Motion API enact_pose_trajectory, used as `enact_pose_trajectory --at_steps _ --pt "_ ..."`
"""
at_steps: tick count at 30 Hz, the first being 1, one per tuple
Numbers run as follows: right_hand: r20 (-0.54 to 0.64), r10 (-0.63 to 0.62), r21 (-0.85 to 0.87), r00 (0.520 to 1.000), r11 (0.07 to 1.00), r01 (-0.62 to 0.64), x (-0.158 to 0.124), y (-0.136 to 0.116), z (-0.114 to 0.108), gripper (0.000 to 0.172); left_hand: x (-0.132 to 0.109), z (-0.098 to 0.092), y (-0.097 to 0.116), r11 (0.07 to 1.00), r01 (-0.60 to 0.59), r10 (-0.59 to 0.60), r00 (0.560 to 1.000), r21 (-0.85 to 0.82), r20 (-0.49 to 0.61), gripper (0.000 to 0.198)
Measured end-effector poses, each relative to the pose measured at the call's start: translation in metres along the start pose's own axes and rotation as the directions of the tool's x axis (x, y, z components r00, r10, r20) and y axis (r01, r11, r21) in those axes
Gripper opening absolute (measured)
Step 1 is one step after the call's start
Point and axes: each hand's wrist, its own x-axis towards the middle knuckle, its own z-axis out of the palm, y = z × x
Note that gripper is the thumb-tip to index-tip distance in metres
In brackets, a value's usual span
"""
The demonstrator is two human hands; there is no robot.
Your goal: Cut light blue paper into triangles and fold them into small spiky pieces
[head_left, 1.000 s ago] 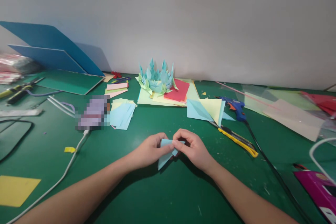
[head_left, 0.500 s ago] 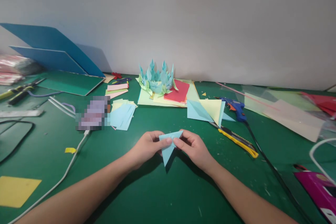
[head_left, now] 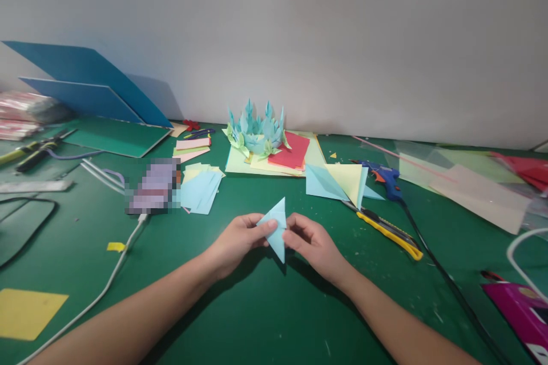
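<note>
A light-blue folded paper triangle is held above the green table, one point upward and one downward. My left hand pinches it from the left, thumb lying across its face. On its right edge, the bent fingers and thumb of my right hand touch the paper; whether they grip it firmly is hard to see. Farther back stands a light-blue folded-paper crown with pale green leaf shapes, resting on stacked coloured sheets. Blue and yellow paper slips lie to the left of my hands.
Right of my hands are folded blue and yellow sheets, a yellow utility knife and a blue glue gun with its black cord. A phone on a white cable lies left. Pliers and blue boards stand farther left.
The folded paper has turned so that its long edge now runs upright on the right. My right thumb has come off its face to the right edge.
</note>
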Motion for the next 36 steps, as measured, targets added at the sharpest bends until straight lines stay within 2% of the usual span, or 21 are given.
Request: enact_pose_trajectory --at_steps 3,7,13,24,36 --pt "-0.021 -0.004 -0.061 1.000 0.998 0.003 -0.0004 -0.0003 0.0008 0.030 -0.0001 0.0004 -0.0005 1.000 -0.007 0.007 1.000 0.008 -0.030 0.039" --pt "-0.049 -0.022 -0.109 0.999 0.994 0.017 -0.0006 -0.0025 0.0005 0.024 -0.0008 0.0016 0.0003 0.991 -0.048 0.053 0.998 0.125 -0.041 0.044" --pt "-0.008 -0.039 -0.164 0.999 0.986 0.037 -0.0011 -0.0051 0.0011 0.019 0.0002 -0.0001 0.0001 0.968 -0.048 0.057 0.998 0.248 -0.030 0.040" --pt "-0.027 -0.034 -0.114 0.999 0.993 0.031 -0.0009 -0.0029 0.0002 0.019 -0.0001 0.0007 0.0037 0.992 0.032 -0.029 0.999 0.119 -0.028 0.043" --pt "-0.002 -0.023 -0.062 1.000 0.998 0.023 -0.0013 0.0001 -0.0015 0.020 -0.0003 0.0041 0.0035 0.996 0.071 -0.069 0.997 0.047 -0.040 0.045"
